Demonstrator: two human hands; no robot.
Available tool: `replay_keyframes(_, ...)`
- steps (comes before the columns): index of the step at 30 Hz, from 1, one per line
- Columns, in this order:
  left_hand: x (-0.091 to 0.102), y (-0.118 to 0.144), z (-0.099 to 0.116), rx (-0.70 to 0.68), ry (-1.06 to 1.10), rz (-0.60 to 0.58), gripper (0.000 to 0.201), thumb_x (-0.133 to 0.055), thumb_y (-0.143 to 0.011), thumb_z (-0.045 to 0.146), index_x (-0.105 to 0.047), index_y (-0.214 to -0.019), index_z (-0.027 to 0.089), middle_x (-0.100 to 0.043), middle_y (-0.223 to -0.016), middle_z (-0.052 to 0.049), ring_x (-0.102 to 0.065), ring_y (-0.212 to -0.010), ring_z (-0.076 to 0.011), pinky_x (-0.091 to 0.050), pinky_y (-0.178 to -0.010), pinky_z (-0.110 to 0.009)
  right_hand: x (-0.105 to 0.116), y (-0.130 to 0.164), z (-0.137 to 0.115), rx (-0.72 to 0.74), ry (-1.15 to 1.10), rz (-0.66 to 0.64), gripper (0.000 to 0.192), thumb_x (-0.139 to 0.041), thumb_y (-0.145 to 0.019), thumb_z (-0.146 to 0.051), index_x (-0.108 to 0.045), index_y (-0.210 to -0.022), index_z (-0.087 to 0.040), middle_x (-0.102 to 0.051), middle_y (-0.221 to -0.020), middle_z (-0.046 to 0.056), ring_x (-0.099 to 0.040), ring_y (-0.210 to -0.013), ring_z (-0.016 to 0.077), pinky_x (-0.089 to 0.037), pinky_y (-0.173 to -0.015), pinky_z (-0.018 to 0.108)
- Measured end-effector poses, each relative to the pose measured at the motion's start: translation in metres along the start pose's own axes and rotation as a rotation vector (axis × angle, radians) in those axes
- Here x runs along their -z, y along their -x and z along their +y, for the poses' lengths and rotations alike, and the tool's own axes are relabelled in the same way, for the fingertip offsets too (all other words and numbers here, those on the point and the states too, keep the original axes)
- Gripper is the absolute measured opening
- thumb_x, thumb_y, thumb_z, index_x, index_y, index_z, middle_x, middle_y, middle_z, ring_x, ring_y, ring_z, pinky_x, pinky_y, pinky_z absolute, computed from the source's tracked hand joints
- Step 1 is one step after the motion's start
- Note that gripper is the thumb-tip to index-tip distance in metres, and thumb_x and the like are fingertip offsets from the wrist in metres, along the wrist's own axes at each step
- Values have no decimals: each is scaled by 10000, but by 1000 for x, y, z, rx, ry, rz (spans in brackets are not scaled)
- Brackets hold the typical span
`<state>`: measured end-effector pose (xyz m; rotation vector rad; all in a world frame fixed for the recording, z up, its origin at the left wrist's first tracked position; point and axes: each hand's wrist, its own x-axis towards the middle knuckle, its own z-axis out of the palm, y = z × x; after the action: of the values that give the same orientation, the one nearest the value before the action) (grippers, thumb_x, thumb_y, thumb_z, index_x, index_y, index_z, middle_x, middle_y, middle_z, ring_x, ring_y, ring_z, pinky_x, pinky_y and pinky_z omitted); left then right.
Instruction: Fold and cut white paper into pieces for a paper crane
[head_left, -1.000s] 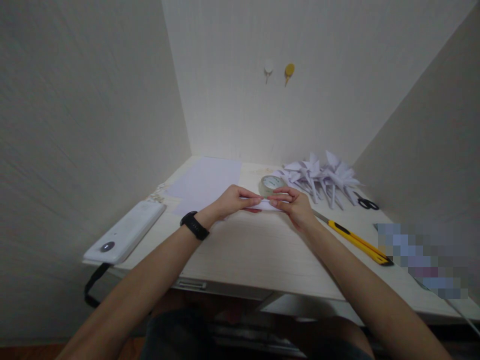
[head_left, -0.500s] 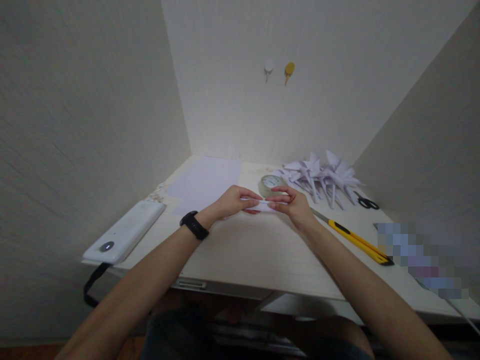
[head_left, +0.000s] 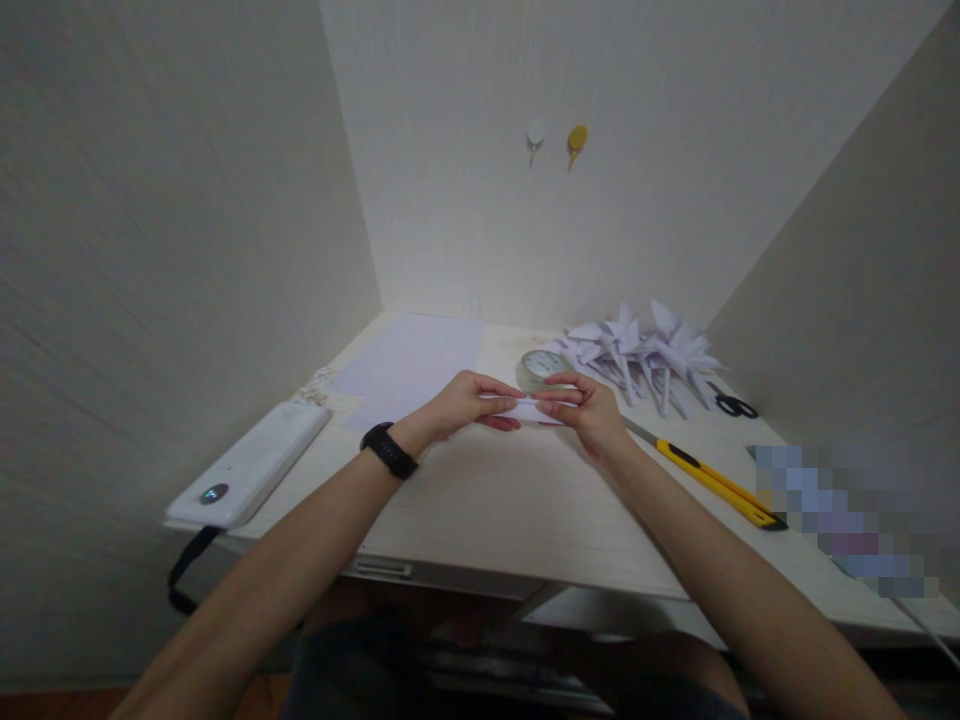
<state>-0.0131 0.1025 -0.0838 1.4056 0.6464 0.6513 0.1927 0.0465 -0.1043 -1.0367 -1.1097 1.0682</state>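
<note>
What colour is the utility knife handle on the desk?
Yellow with black parts; the utility knife lies right of the right hand, clearest in the head view.

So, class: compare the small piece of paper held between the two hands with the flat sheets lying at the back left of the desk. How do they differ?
The small folded paper is a narrow strip; the flat sheets are broad and unfolded. The folded paper is pinched between the left hand and the right hand; the flat sheets lie untouched on the desk. Both are plain white paper.
</note>
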Motion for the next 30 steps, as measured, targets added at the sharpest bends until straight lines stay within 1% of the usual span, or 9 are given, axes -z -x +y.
replay_keyframes(4,-2,1,0,33,36,-6,343,-823,-725,218,-735,-1034,100,-750,-859,-89,-728,-719,-167,-591,-812,-345,1,-1,2,36,13,13,469,-904,-486,-313,-663,-873,-204,-773,-826,63,-729,-806,244,-565,-782,400)
replay_keyframes(7,-4,1,1,37,45,32,331,-835,-708,226,-744,-1001,101,-751,-858,-88,-722,-712,-153,-588,-810,-320,2,-1,2,60,30,20,439,-903,-497,-322,-668,-848,-207,-773,-830,63,-728,-818,245,-558,-815,415)
replay_keyframes(9,-5,1,2,41,53,54,331,-844,-696,240,-747,-980,98,-749,-849,-86,-718,-704,-148,-589,-801,-311,2,-1,2,73,48,21,431,-900,-503,-331,-670,-846,-208,-774,-838,66,-727,-829,249,-558,-818,419)
replay_keyframes(12,-5,0,1,51,65,41,337,-849,-687,279,-750,-952,96,-743,-827,-81,-714,-695,-149,-590,-793,-315,1,-1,1,89,70,28,443,-900,-501,-338,-673,-857,-207,-774,-844,68,-727,-842,253,-556,-824,420)
replay_keyframes(15,-4,-1,-1,30,70,31,329,-852,-677,304,-753,-907,90,-743,-869,-89,-713,-708,-150,-587,-814,-329,0,0,-1,93,66,24,452,-901,-498,-311,-671,-872,-206,-774,-838,62,-728,-844,248,-552,-830,413)
replay_keyframes(19,-3,-1,-2,-1,60,49,320,-859,-667,286,-750,-891,85,-748,-912,-100,-717,-724,-151,-583,-833,-332,-1,2,-2,79,27,-3,488,-900,-493,-271,-666,-916,-206,-774,-833,53,-729,-829,240,-556,-802,396)
replay_keyframes(21,-3,0,-1,3,41,53,330,-857,-674,267,-746,-927,86,-751,-883,-100,-719,-719,-155,-588,-814,-327,-2,2,-2,76,27,1,496,-899,-492,-272,-664,-924,-204,-773,-826,56,-729,-817,243,-555,-799,401)
replay_keyframes(25,-5,1,2,11,-57,52,356,-837,-704,233,-729,-1007,80,-743,-754,-91,-716,-678,-162,-599,-725,-308,-2,2,-2,76,65,22,498,-898,-496,-307,-664,-924,-205,-772,-829,66,-728,-816,258,-551,-804,421)
replay_keyframes(30,-1,0,5,-21,-188,9,354,-796,-754,265,-719,-1038,68,-731,-727,-91,-713,-643,-176,-592,-604,-278,0,1,0,60,47,6,492,-898,-501,-324,-666,-919,-210,-775,-836,66,-728,-798,245,-557,-786,407)
